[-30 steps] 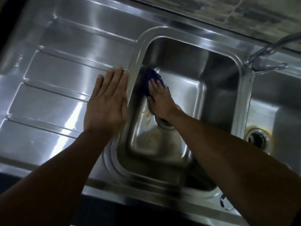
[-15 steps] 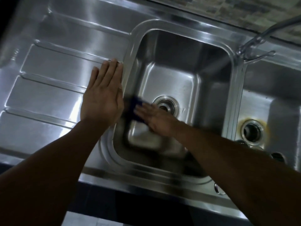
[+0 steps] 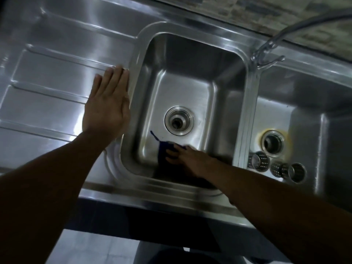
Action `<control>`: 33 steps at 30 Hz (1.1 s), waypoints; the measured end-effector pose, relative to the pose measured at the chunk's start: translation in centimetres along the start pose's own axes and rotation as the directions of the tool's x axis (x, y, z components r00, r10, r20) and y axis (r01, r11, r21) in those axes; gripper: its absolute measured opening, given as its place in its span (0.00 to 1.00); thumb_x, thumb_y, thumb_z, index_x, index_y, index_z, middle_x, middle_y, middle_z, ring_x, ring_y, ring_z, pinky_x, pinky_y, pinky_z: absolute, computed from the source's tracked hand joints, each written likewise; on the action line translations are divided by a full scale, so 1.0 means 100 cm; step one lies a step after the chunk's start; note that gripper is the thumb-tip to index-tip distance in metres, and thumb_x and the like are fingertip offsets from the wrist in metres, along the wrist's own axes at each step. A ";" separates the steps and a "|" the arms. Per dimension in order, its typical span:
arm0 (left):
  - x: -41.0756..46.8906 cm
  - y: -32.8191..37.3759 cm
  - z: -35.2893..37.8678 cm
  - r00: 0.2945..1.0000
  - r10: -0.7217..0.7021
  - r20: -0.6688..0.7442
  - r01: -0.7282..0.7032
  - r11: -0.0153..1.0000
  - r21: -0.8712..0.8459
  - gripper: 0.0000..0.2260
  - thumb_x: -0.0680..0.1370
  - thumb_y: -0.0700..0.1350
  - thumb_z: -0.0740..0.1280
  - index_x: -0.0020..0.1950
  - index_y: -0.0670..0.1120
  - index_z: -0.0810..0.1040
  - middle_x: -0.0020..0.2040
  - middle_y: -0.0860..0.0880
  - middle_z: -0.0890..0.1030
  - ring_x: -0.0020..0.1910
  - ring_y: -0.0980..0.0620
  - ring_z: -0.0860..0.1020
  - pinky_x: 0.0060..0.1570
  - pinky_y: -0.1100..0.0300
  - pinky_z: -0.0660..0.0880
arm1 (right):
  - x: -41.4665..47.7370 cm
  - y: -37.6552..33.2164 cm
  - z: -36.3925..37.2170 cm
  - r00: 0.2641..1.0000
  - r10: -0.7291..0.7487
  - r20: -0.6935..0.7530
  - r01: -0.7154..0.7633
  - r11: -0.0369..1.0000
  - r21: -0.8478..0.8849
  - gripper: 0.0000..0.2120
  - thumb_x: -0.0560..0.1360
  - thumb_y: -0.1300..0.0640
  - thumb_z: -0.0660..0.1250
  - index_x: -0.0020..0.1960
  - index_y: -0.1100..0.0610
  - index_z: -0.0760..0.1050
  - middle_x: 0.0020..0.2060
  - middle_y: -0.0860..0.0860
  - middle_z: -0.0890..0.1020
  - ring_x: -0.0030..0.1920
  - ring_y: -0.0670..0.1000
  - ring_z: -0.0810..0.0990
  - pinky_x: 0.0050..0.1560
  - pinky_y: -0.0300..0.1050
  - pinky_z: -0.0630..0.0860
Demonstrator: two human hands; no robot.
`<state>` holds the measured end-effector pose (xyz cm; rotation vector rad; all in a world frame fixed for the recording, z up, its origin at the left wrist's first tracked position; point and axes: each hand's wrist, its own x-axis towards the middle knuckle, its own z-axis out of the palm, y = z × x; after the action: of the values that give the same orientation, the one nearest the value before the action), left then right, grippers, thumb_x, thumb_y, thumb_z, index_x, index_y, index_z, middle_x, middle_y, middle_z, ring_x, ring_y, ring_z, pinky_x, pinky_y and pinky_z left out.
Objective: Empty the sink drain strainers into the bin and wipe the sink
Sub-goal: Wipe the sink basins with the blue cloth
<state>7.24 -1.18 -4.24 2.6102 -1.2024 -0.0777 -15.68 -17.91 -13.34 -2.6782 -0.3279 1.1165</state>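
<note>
Two perforated metal strainer baskets lie on their sides on the floor of the right basin [image 3: 308, 92] of a stainless steel double sink [image 3: 152, 195]. One strainer basket [image 3: 259, 161] is at about seven o'clock of that basin's open drain hole [image 3: 272, 143], and the other strainer basket [image 3: 289, 169] is at about five o'clock, its open mouth turned toward three o'clock. The two are just beside each other. A yellow-brown stain rings this drain hole.

The left basin [image 3: 190, 60] has its own drain opening [image 3: 179, 120], which shows bare, with no strainer in it. At about seven o'clock of that opening, on the basin floor near the front wall, is a dark blue cloth [image 3: 162, 155]. The right hand [image 3: 188, 159] lies on top of it, fingers spread and laid fairly flat, pressing the cloth down against the steel rather than gripping it. One corner of the cloth trails out toward eleven o'clock.

The left hand [image 3: 106, 105] rests palm down on the ribbed drainboard [image 3: 47, 92], at nine o'clock of the left basin, fingers straight and held together, with its thumb side along the basin's raised rim. It holds nothing.

The faucet [image 3: 266, 50] rises at about one o'clock of the left basin, on the ridge between the two basins. Behind the sink, at twelve o'clock, runs a mottled tiled surface [image 3: 266, 14], somewhat blurred.
</note>
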 end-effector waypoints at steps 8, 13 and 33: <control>-0.001 0.002 -0.002 1.000 -0.010 -0.005 0.010 0.999 -0.037 0.25 0.84 0.48 0.49 0.81 0.43 0.57 0.82 0.44 0.57 0.82 0.46 0.52 0.81 0.47 0.48 | 0.012 0.009 0.000 0.644 0.760 -0.089 -0.662 0.612 0.432 0.30 0.85 0.51 0.48 0.81 0.64 0.41 0.80 0.65 0.45 0.81 0.63 0.45 0.79 0.59 0.44; 0.000 0.000 0.001 1.000 -0.018 -0.018 0.017 0.999 -0.048 0.25 0.84 0.48 0.49 0.81 0.43 0.57 0.82 0.44 0.57 0.82 0.47 0.52 0.81 0.46 0.49 | 0.050 0.099 -0.042 0.554 0.784 -0.280 -0.578 0.604 0.549 0.33 0.84 0.43 0.49 0.82 0.55 0.41 0.82 0.56 0.43 0.81 0.57 0.42 0.80 0.57 0.43; 0.000 0.006 -0.004 1.000 -0.006 -0.020 0.006 1.000 -0.027 0.25 0.83 0.45 0.51 0.80 0.40 0.59 0.81 0.41 0.58 0.82 0.43 0.54 0.81 0.45 0.50 | 0.007 -0.012 0.000 0.995 0.086 -0.046 -0.061 0.921 0.385 0.23 0.82 0.67 0.58 0.76 0.59 0.67 0.79 0.57 0.62 0.79 0.57 0.58 0.76 0.41 0.58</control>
<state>6.88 -1.46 -3.72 2.5853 -1.1787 -0.0677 -15.36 -16.62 -13.43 -2.3840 0.0069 0.9939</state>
